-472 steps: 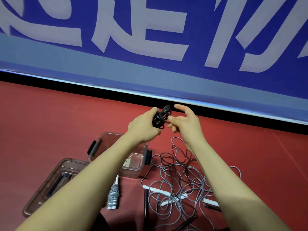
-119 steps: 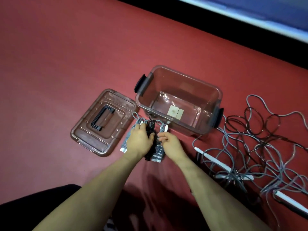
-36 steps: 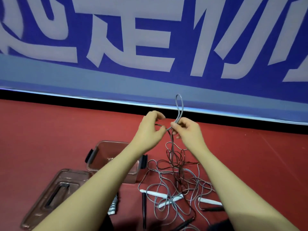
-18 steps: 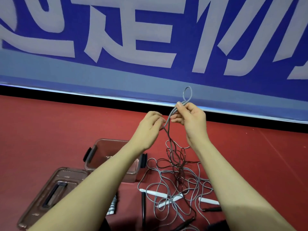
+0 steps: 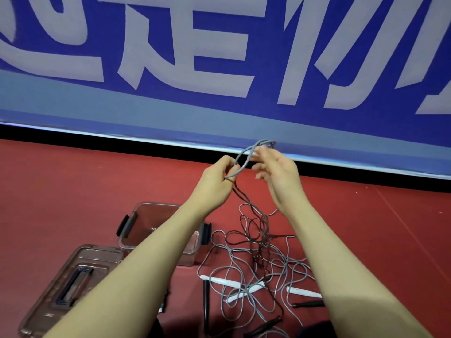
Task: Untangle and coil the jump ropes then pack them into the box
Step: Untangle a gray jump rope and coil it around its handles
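Observation:
I hold a loop of grey jump rope (image 5: 246, 156) up in front of me. My left hand (image 5: 217, 179) pinches its lower end and my right hand (image 5: 275, 170) grips its upper end. From my hands the grey rope and a dark rope hang down into a tangled pile of ropes (image 5: 258, 259) on the red floor. White handles (image 5: 230, 281) and black handles (image 5: 207, 298) lie in the pile. The clear brown box (image 5: 136, 223) stands open to the left of the pile, partly hidden by my left forearm.
The box's lid (image 5: 68, 286) lies flat on the floor at the lower left. A blue banner wall (image 5: 219, 69) with white lettering rises behind the floor's black edge strip. Something grey and ribbed (image 5: 162, 306) peeks out under my left forearm.
The grey loop has turned from upright to slanting between my hands. My right hand has shifted right and a little up along it; my left hand has taken the loop's lower end.

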Motion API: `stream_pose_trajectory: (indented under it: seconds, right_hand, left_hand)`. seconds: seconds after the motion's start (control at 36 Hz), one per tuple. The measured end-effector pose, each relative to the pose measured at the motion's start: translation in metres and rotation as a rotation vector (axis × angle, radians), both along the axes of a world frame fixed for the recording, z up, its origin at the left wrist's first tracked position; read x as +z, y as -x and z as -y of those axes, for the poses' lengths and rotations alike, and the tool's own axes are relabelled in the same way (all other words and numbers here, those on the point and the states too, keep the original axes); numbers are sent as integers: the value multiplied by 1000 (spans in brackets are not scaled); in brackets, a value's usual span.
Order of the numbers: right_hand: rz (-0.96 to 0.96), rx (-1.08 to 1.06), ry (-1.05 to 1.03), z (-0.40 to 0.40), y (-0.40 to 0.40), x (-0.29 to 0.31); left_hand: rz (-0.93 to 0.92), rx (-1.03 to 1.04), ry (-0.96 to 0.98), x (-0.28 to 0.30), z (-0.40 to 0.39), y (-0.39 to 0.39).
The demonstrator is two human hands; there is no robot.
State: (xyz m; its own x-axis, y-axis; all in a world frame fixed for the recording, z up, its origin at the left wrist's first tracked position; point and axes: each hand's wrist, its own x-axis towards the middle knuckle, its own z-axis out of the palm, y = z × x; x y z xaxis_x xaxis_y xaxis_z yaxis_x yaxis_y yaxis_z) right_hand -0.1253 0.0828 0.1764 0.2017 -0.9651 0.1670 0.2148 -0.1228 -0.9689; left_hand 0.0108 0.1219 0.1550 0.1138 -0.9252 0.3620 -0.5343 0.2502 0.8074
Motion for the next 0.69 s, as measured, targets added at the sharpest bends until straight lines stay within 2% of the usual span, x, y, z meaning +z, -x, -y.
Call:
stream_pose_trajectory:
  seconds: [0.06,0.14,0.19,0.33,0.47,0.58,0.69]
  right_hand:
    - [-342,51,65,2,4,-11]
    - [-942,256,167,5,9,-32]
    - [-1114,362,193,1,9,-43]
    - [-1044,280,236,-4,1,-41]
    - [-769,175,170,-5,-3,-31]
    - [-607,70,164,-2,-3,-18]
    - [-396,24,118,-1,-6,-6]
  left_hand:
    - [-13,24,-9,3,3,-2]
    - [-116,81,-30,8,7,-2]
    - [-192,109,-40,13,7,-2]
    - [-387,44,-30,20,5,-2]
    - [-408,60,-53,24,7,-5]
    - [-257,155,-122,4,12,-11]
    - [-84,9,-328,-10,8,-10]
